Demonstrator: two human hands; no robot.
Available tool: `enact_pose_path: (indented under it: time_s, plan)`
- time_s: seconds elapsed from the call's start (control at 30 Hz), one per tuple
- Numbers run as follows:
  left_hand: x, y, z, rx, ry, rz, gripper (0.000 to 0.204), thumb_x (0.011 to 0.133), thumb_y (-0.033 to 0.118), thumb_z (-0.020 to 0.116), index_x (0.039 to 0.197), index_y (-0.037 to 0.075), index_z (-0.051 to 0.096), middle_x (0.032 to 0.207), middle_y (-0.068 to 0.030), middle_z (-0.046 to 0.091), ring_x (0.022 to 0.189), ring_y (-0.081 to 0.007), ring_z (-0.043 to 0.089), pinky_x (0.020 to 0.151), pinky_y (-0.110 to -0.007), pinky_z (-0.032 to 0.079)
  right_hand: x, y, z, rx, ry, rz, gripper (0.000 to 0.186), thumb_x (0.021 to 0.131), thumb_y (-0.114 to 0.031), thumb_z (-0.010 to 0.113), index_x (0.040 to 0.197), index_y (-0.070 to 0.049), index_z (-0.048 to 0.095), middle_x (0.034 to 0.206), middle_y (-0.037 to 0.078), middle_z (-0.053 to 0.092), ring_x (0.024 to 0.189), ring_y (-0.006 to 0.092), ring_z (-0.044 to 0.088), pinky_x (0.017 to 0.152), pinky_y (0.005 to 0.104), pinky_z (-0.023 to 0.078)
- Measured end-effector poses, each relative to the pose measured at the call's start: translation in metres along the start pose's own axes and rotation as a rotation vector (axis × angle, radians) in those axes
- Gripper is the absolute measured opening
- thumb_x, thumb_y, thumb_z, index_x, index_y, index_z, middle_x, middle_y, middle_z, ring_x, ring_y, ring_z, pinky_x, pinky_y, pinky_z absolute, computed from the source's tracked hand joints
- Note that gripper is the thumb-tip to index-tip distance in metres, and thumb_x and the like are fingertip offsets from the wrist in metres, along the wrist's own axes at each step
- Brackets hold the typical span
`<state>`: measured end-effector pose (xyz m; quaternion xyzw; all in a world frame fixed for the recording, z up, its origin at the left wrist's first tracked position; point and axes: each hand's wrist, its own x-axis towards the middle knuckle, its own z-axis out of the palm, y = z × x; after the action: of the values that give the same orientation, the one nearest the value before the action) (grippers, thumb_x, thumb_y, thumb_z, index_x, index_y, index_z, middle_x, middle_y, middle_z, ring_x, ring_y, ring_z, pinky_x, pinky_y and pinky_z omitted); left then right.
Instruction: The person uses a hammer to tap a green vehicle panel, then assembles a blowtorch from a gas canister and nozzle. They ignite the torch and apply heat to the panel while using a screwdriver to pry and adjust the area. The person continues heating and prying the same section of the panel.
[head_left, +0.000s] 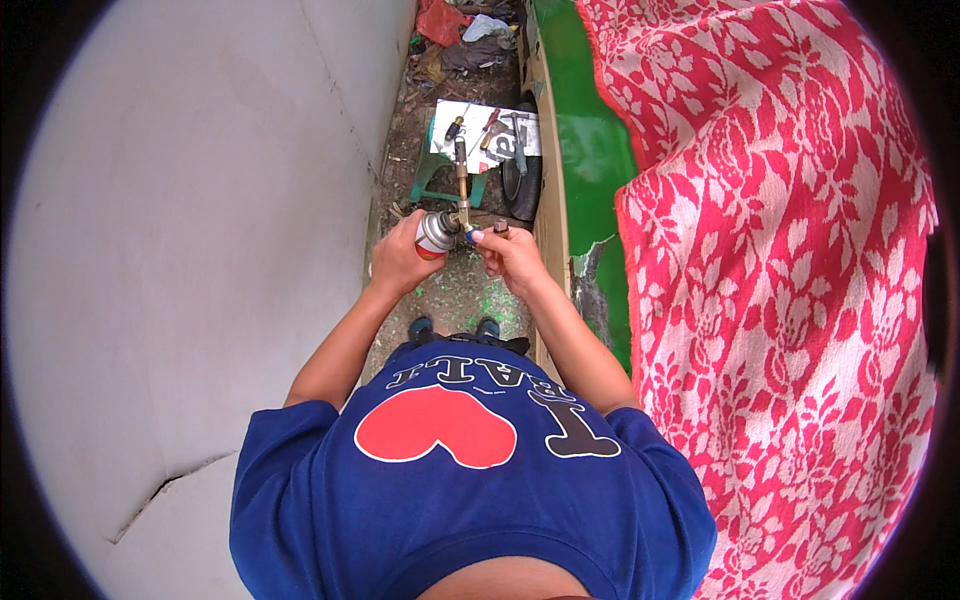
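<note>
My left hand is wrapped round a gas canister with a silver top and a red and white body, tilted in front of me. Screwed onto it is a blowtorch head, its brass tube and dark nozzle pointing away from me. At the torch's blue knob, my right hand is closed, thumb and fingertips pinching it. A small brownish object with a metallic look sticks up from my right fingers; its kind is unclear. No flame shows at the nozzle.
Beyond the torch, a green stool bears a white printed board with several hand tools. A black tyre stands beside it. A pale wall is close on my left; a red patterned cloth covers a green surface on my right.
</note>
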<state>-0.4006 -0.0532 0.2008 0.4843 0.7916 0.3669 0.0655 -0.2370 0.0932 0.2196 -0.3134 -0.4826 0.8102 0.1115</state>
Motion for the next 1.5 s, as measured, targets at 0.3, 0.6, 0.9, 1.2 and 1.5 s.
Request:
enact_pose_path:
  time_s: [0.3, 0.6, 0.9, 1.2, 1.5]
  plan:
    - [-0.002, -0.005, 0.002, 0.012, -0.01, 0.001, 0.074, 0.065, 0.029, 0.085, 0.128, 0.006, 0.053, 0.115, -0.0142, 0.065, 0.103, -0.0345, 0.065, 0.083, -0.044, 0.054, -0.002, -0.002, 0.0, 0.228, -0.089, 0.267, 0.022, 0.089, -0.026, 0.073, 0.083, -0.008, 0.064, 0.065, -0.002, 0.053, 0.049, 0.0076, 0.045, 0.044, 0.0251, 0.034]
    - [-0.003, -0.01, 0.001, 0.04, -0.045, 0.016, 0.076, 0.064, 0.03, 0.084, 0.129, 0.006, 0.052, 0.114, -0.0138, 0.065, 0.103, -0.0343, 0.065, 0.083, -0.045, 0.054, 0.004, 0.006, 0.01, -0.225, 0.116, 0.021, 0.026, 0.085, -0.021, 0.078, 0.076, -0.009, 0.057, 0.061, -0.002, 0.052, 0.048, 0.0077, 0.045, 0.043, 0.0271, 0.034]
    - [0.007, -0.015, -0.005, -0.034, 0.01, -0.061, 0.077, 0.065, 0.03, 0.086, 0.13, 0.005, 0.052, 0.119, -0.0163, 0.064, 0.107, -0.0344, 0.065, 0.087, -0.043, 0.053, -0.004, -0.01, 0.007, -0.085, 0.03, -0.02, 0.024, 0.09, -0.026, 0.073, 0.078, -0.008, 0.062, 0.062, -0.003, 0.054, 0.049, 0.0064, 0.047, 0.044, 0.0234, 0.034]
    - [0.0, -0.005, 0.01, -0.113, 0.162, 0.085, 0.075, 0.065, 0.028, 0.087, 0.128, 0.007, 0.052, 0.112, -0.0159, 0.066, 0.1, -0.0358, 0.067, 0.081, -0.043, 0.055, -0.008, -0.014, 0.015, 0.211, -0.181, 0.214, 0.031, 0.092, -0.036, 0.067, 0.085, -0.006, 0.066, 0.07, 0.003, 0.059, 0.048, 0.0083, 0.044, 0.046, 0.027, 0.037]
    - [-0.006, -0.006, 0.024, -0.381, 0.112, 0.047, 0.074, 0.067, 0.028, 0.09, 0.127, 0.006, 0.053, 0.111, -0.0127, 0.068, 0.1, -0.0292, 0.069, 0.085, -0.039, 0.055, -0.009, 0.02, 0.021, 0.684, -0.476, 0.267, 0.04, 0.099, -0.044, 0.052, 0.092, -0.007, 0.065, 0.071, 0.007, 0.061, 0.044, 0.0069, 0.042, 0.044, 0.0223, 0.036]
